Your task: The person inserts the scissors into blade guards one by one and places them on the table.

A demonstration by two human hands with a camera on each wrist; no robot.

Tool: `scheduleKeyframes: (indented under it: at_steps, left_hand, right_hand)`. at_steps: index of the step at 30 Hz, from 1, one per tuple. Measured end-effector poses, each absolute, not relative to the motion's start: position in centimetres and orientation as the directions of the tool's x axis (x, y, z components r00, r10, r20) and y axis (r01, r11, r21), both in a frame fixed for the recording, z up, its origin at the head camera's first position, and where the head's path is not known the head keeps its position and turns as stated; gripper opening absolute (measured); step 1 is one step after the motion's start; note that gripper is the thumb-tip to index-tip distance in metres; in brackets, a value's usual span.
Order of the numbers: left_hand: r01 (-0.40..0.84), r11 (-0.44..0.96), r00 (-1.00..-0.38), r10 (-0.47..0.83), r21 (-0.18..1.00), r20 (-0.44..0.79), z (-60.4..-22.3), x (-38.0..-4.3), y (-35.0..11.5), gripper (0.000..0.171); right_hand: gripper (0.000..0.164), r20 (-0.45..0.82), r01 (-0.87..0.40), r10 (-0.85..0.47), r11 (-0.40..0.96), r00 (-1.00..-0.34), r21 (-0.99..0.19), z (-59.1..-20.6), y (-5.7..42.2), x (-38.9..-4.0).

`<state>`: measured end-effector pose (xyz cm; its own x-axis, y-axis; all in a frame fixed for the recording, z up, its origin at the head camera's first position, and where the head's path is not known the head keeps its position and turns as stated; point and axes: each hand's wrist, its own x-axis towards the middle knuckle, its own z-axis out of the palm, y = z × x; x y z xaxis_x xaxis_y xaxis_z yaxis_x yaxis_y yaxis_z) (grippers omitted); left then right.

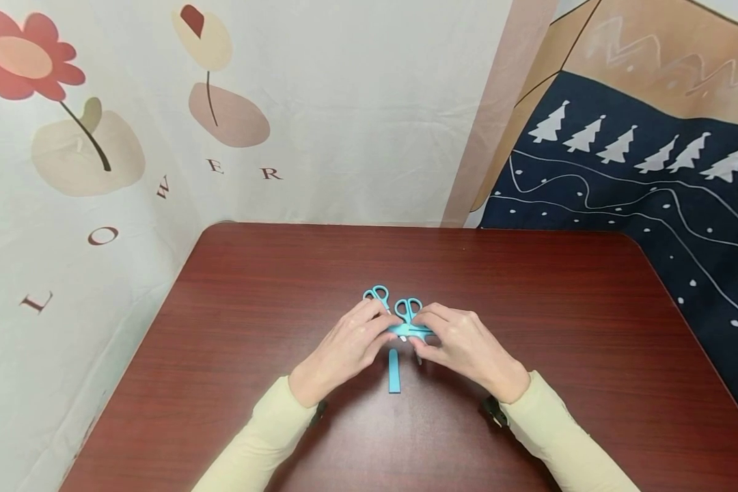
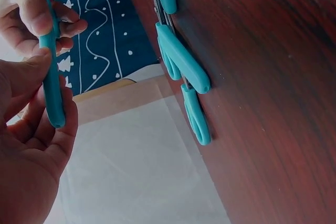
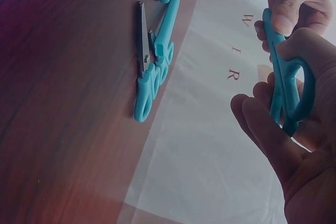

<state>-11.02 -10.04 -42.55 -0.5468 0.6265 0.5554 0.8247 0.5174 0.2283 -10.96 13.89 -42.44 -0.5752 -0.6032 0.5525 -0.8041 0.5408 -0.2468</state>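
- Held scissors point(image 1: 404, 329): teal, raised above the table point(image 1: 529, 301), no bare metal showing; blades look sleeved, judging by the wrist views.
- Right hand point(image 1: 464, 336) pinches the handle end of the held scissors, thumb against fingers.
- Left hand point(image 1: 353, 336) pinches the opposite, narrow end.
- Step looks like two-handed work on the sleeved end; best to steady the handle and apply force straight along the blades, no twisting, fingertips off any edge.
- Loose teal sleeve point(image 1: 394, 372) lies on the person's side of the held scissors.
- Two more pairs, left scissors point(image 1: 385, 301) and right scissors point(image 1: 408, 312), show handles beyond the held scissors.
- Bare blades point(image 3: 144, 40) lie below; lowering the knuckles there risks a nick.
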Motion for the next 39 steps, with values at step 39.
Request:
scheduleKeyframes:
  at_steps: [39]
  left_hand:
    - [0.782, 0.552, -0.616, 0.616, 0.289, 0.49, -43.4, -10.6, -10.2, 0.025]
  right_hand:
    - [0.026, 0.496, -0.801, -0.637, 0.539, -0.59, -0.261, -43.6, 13.7, -11.4]
